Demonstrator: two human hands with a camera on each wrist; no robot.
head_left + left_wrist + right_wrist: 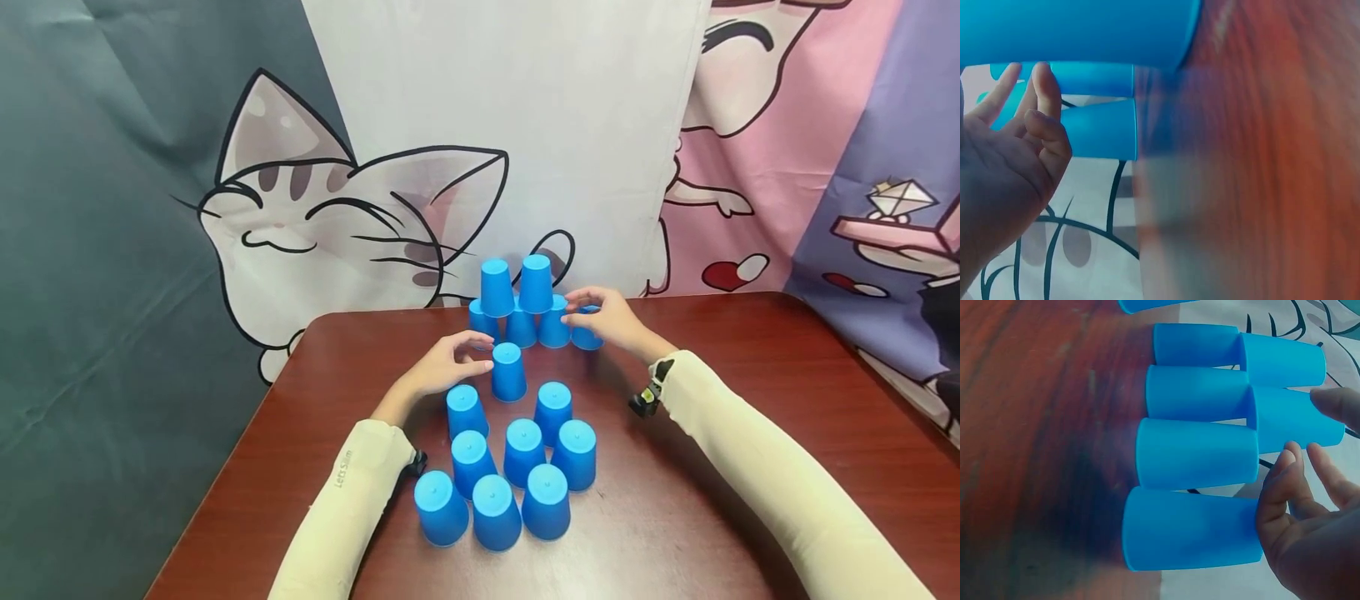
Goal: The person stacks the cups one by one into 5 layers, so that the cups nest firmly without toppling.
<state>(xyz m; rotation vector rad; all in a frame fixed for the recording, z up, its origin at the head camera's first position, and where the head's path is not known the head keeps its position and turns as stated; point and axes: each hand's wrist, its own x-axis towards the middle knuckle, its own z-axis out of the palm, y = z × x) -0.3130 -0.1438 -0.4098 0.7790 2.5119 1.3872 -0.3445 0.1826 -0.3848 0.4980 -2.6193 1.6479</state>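
Upside-down blue cups stand on the table. My left hand (442, 364) is beside a lone blue cup (509, 375), its thumb and fingers spread at the cup's left; whether they touch it is unclear. The left wrist view shows that hand (1016, 144) loosely bent beneath a close blue cup (1072, 31). At the back, two upper cups (536, 285) rest on a row of several cups (554, 323). My right hand (611, 321) is at the row's right end, fingers apart. In the right wrist view its thumb (1338, 405) overlaps an upper cup (1291, 422), without a visible grip.
Several more upturned cups (524, 450) stand in a loose cluster nearer me, between my forearms. The reddish-brown table (675, 517) has its far edge just behind the stacked row. A cloth printed with a cartoon cat (277, 275) hangs behind it.
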